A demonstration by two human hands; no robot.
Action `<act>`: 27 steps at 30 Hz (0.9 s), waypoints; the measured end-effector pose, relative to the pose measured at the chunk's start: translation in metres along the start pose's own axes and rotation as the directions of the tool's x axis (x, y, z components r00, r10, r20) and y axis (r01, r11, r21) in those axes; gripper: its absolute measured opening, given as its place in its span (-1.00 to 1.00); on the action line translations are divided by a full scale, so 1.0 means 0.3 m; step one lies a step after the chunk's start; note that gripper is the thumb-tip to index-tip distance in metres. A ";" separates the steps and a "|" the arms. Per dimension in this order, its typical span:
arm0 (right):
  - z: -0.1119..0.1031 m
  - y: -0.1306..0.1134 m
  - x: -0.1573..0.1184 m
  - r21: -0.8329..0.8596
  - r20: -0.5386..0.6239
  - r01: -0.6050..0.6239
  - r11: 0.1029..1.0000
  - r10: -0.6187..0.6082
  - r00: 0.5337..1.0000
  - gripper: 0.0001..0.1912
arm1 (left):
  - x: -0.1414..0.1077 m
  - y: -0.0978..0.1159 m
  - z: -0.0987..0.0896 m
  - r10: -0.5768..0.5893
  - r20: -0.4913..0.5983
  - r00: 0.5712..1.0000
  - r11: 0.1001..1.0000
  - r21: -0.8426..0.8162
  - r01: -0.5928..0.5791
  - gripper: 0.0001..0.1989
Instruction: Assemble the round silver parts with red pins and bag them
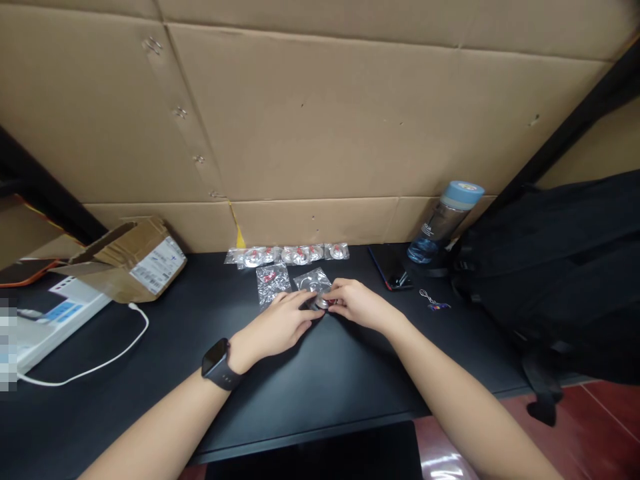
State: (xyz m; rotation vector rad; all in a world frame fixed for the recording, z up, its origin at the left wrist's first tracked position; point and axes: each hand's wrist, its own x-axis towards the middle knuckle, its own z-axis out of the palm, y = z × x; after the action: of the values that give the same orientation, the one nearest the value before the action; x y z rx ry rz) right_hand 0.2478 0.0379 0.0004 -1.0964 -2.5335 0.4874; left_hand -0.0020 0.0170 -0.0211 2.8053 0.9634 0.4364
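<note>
A small round silver piece (321, 303) with a bit of red beside it sits between my hands, low over the black table. My left hand (286, 320), with a black watch at the wrist, has its fingers and thumb around the piece's left side. My right hand (353, 303) pinches at its right edge, near the red part, and the fingertips partly hide it. Just behind my fingers lies a clear plastic bag (316, 277). Another crinkled clear bag (273, 283) with something red in it rests to the left, close to my left hand.
Along the cardboard wall (320, 120) lie several bagged silver discs (300, 255) with red parts. A phone (390, 265), a blue-capped bottle (445, 220), a small charm (435, 303) and a black backpack (565, 267) are rightward. Leftward stand an open carton (135, 260) and a power strip (65, 313) with a white cable.
</note>
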 end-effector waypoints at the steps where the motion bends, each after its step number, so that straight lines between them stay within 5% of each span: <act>1: 0.012 0.001 0.005 0.005 -0.024 -0.004 1.000 0.005 1.000 -0.76 | 0.001 0.000 -0.002 0.004 0.004 1.000 1.000 -0.005 -0.004 -0.61; 14: 0.094 0.004 0.101 -0.313 -0.341 -0.292 0.904 0.181 0.923 -0.73 | 0.002 0.022 -0.030 0.006 -0.016 1.000 1.000 -0.022 -0.007 -0.61; 20: 0.030 0.034 0.050 0.168 -0.058 0.074 0.983 -0.065 0.996 -0.83 | 0.031 0.008 -0.027 -0.114 -0.153 0.982 0.993 -0.059 0.106 -0.71; 24: -0.003 0.045 0.026 0.124 -0.087 0.140 0.982 -0.129 0.988 -0.61 | 0.046 -0.015 -0.012 -0.183 -0.255 0.949 0.982 -0.086 0.166 -0.89; 27: 0.003 0.046 0.034 0.091 -0.113 0.118 0.989 -0.107 0.988 -0.76 | 0.049 -0.029 -0.009 -0.215 -0.323 0.922 0.970 -0.178 0.164 -0.91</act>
State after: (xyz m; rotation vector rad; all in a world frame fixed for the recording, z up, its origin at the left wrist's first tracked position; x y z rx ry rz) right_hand 0.2495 0.0543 -0.0045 -0.9138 -2.4341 0.5019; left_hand 0.0033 0.0329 -0.0171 2.5179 1.1996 0.9467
